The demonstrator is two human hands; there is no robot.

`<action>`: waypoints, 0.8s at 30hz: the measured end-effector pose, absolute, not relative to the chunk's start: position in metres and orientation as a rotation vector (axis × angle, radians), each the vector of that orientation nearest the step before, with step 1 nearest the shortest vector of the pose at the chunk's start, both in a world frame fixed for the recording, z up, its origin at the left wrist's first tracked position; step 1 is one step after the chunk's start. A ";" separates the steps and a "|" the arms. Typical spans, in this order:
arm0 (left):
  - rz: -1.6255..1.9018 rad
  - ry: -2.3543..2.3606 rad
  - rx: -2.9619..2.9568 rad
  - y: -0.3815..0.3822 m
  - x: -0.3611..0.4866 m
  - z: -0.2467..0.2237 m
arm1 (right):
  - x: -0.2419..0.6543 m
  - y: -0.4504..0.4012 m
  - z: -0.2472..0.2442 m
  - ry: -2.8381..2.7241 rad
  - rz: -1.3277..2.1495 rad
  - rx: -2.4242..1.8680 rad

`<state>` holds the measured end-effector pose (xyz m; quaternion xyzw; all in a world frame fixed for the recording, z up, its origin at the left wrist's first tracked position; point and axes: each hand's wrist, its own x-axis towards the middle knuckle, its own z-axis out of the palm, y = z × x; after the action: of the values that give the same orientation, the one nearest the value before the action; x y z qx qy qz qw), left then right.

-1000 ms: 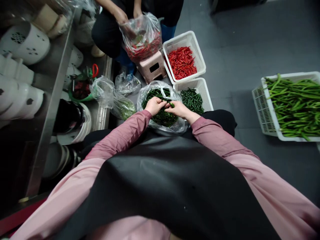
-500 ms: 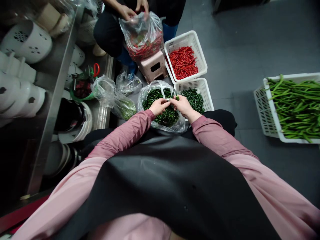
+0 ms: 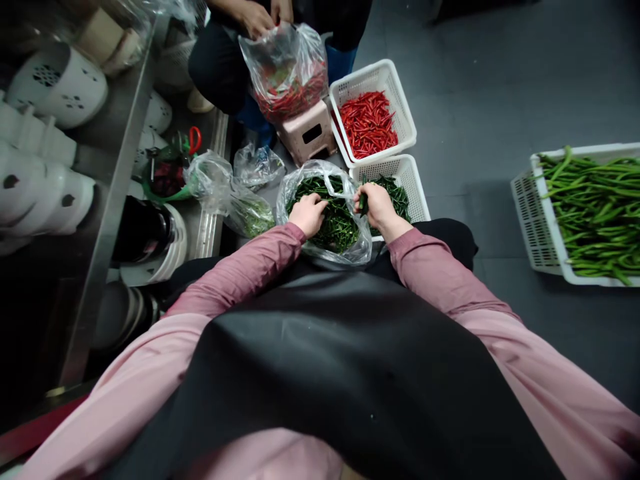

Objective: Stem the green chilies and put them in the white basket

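Observation:
A clear plastic bag (image 3: 363,248) full of dark green chillies (image 3: 336,230) stands open in front of me. Over its left part is my left hand (image 3: 309,213), fingers bent down at the chillies; whether they grip one is too small to tell. My right hand (image 3: 376,203) is closed around green chillies at the bag's right edge, over the near side of a white basket (image 3: 419,190). More green chillies (image 3: 399,200) lie in that basket.
Opposite, a person's hands (image 3: 267,19) hold a bag of red chillies (image 3: 295,93) on a pink stool (image 3: 309,133). A white basket (image 3: 407,127) holds red chillies. Long green pods fill a basket (image 3: 547,227) at right. A metal shelf (image 3: 107,207) with white pots stands left.
My hands have moved apart from where they met above the bag. The left went down-left to the chillies, the right went right toward the basket. The other person's hands shifted slightly.

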<state>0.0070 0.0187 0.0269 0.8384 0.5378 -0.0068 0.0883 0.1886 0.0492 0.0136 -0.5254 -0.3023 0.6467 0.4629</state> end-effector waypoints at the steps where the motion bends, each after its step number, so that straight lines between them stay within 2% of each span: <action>1: -0.125 1.617 2.504 0.015 0.005 0.019 | 0.190 0.048 0.015 -0.745 1.605 -1.279; 4: -0.399 1.534 2.490 0.003 0.004 -0.009 | 0.190 0.043 0.016 -0.817 1.673 -1.258; 8: -0.458 1.588 2.379 0.001 0.014 -0.031 | 0.186 0.037 0.011 -1.021 1.683 -1.294; 16: -0.081 1.580 2.015 0.015 0.005 -0.006 | 0.183 0.033 -0.002 -1.502 1.594 -1.520; 20: 0.151 1.557 1.957 0.010 0.000 0.006 | 0.178 0.031 -0.002 -1.440 1.768 -1.472; 24: 0.285 1.523 1.886 0.009 0.004 0.011 | 0.175 0.030 0.000 -1.313 1.787 -1.343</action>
<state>0.0042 0.0090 0.0106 0.7257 0.5861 0.1098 0.3431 0.1753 0.0302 0.0003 -0.4986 -0.4876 0.6634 0.2713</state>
